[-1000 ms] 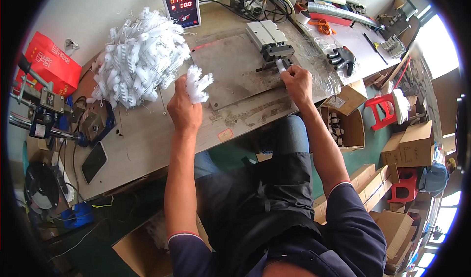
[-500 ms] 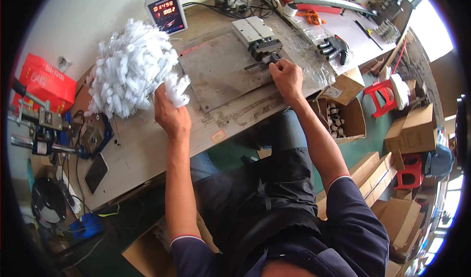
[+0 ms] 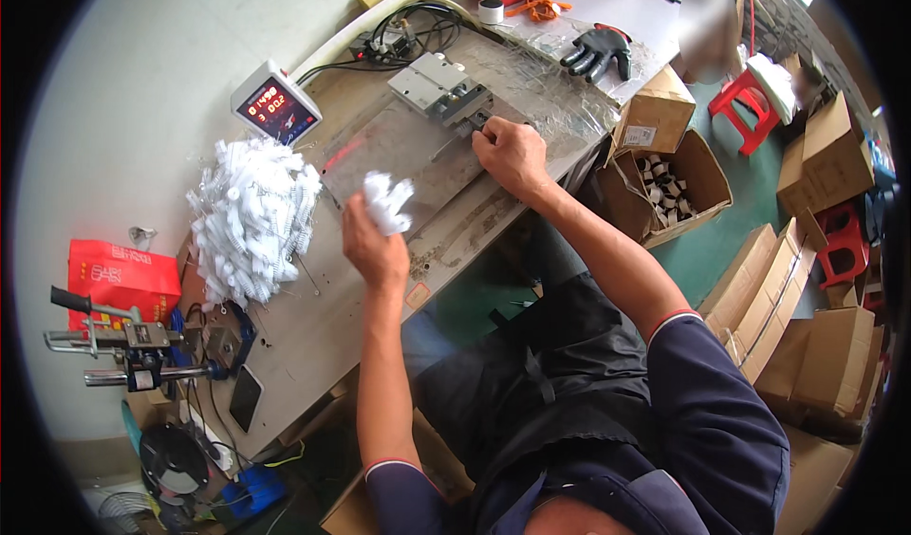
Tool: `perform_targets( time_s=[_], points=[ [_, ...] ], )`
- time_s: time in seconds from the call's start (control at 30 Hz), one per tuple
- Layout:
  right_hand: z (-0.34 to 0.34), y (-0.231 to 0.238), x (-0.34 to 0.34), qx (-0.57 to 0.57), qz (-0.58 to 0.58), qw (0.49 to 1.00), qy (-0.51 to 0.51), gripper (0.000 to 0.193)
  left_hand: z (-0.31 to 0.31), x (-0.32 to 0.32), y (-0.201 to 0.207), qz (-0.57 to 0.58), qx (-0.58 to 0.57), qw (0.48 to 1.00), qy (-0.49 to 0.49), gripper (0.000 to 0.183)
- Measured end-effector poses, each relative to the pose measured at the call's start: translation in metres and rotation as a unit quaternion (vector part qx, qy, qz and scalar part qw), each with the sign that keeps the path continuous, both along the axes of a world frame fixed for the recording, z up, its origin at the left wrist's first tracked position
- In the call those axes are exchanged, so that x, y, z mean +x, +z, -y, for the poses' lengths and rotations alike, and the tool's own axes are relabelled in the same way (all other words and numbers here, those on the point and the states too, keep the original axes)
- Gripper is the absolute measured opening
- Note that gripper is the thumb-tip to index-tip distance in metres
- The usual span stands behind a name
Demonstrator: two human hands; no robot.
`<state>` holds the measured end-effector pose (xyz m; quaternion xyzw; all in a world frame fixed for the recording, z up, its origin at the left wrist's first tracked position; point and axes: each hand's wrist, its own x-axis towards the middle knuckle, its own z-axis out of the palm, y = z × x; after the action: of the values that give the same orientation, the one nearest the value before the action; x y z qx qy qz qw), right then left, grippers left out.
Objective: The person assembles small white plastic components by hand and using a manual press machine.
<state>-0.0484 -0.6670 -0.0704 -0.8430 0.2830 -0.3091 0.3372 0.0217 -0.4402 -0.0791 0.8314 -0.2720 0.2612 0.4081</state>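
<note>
A bunch of small white wire-stemmed brushes (image 3: 388,203) is gripped in my left hand (image 3: 376,252), over the near left edge of a flat metal plate (image 3: 375,141). To its left rises a heaped pile of similar white brushes (image 3: 249,222), a few thin wire ends poking out. My right hand (image 3: 514,160) is closed at the front of a metal block fixture (image 3: 436,87) on the plate. What its fingers pinch is hidden. A thin rod (image 3: 446,146) sticks out leftward beside those fingers.
Behind the pile stands a digital counter (image 3: 275,106) with red digits. A lever press (image 3: 142,345), a phone (image 3: 246,398) and a red bag (image 3: 123,279) are at left. A black glove (image 3: 600,53) lies at the back right, above open cardboard boxes (image 3: 697,217) and a red stool (image 3: 745,108).
My left hand has come away from the pile to the right, carrying the bunch of brushes. My right hand stays at the fixture. The view has shifted and turned, and the counter's digits differ.
</note>
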Motion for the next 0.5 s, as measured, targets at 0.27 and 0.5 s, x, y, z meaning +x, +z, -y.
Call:
perform_targets(
  time_s=[0.27,0.5],
  points=[
    [0.003,-0.004,0.003,-0.003,0.013,1.0,0.0,0.021,0.078,0.003,0.006,-0.004,0.1,0.988,-0.121,0.023],
    [0.008,-0.009,0.0,-0.01,0.031,0.999,0.018,0.016,0.097,-0.006,0.003,0.009,0.156,0.982,-0.104,0.026]
  ],
)
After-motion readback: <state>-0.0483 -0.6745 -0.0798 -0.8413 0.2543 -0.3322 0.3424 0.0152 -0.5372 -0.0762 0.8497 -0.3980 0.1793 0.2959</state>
